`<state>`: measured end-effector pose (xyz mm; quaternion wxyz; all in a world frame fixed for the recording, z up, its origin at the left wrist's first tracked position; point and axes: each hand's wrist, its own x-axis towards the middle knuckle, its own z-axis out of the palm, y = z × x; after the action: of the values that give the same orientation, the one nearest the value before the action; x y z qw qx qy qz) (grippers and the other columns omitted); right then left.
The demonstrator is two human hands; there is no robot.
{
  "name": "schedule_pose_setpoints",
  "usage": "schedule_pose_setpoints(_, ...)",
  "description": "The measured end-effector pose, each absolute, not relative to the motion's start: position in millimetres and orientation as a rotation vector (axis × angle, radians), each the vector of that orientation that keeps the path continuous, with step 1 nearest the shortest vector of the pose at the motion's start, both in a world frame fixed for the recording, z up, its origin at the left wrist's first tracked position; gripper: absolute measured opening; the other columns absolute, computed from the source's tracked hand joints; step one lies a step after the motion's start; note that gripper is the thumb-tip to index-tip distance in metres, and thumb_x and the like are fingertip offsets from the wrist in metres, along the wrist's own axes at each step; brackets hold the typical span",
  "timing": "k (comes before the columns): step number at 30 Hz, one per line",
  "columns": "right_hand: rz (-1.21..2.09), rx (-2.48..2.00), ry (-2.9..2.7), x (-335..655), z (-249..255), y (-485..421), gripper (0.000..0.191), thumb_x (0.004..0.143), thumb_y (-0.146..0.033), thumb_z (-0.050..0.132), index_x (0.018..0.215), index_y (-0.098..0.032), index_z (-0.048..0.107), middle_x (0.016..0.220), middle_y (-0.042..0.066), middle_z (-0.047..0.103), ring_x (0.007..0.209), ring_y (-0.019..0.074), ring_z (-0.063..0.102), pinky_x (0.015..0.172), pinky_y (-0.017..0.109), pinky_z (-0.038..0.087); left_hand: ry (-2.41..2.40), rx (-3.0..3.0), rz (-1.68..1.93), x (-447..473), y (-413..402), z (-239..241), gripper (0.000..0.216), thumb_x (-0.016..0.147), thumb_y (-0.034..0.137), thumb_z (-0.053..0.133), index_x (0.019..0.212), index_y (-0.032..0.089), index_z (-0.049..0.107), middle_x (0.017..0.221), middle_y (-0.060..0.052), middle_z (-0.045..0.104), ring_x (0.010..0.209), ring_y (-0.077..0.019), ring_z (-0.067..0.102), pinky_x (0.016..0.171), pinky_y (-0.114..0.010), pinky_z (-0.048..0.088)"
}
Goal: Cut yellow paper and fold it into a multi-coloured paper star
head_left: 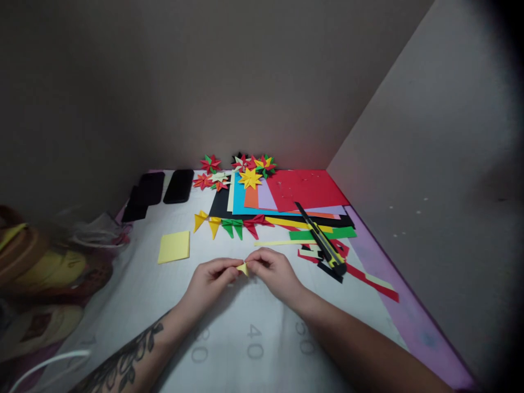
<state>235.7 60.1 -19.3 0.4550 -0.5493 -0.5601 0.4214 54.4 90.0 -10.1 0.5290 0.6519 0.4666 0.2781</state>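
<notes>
My left hand (213, 278) and my right hand (275, 271) meet over the white mat (229, 338), and both pinch a small folded yellow paper piece (243, 268) between their fingertips. Just beyond the hands lies a row of folded paper points in yellow (207, 222), green (233, 226) and red (256, 222). A square stack of yellow paper (174, 246) lies to the left of my left hand.
Sheets of coloured paper (286, 199) are fanned at the back right, with a yellow-black utility knife (323, 243) on them and paper scraps (360, 275) beside it. Finished paper stars (241, 170) sit by the wall. Two dark phones (164, 188) lie back left. Bags (45, 267) crowd the left edge.
</notes>
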Motion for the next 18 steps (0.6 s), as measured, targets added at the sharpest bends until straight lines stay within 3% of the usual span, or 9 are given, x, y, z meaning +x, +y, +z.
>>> schedule_pose_setpoints(10,0.976,-1.269,-1.548,237.2,-11.1,59.1,0.014,0.078,-0.01,0.056,0.072,-0.02,0.064,0.074,0.0,0.062,0.074,0.0141,0.058,0.066,0.025,0.044,1.137,1.675,0.708,57.1,85.2,-4.6,0.014,0.077,0.026,0.063,0.084,0.021,0.075,0.085,-0.002,0.075,0.079,-0.0177,0.067,0.074,-0.026,0.052)
schedule_pose_setpoints(18,0.848,-1.177,-1.697,238.9,-13.6,58.5,0.016,0.077,-0.008,0.056,0.07,-0.02,0.063,0.07,0.0,0.061,0.075,0.0149,0.056,0.07,0.026,0.043,1.095,1.747,0.713,57.0,83.0,-6.1,0.013,0.078,0.028,0.065,0.082,0.021,0.075,0.082,-0.002,0.075,0.076,-0.0172,0.068,0.072,-0.025,0.052)
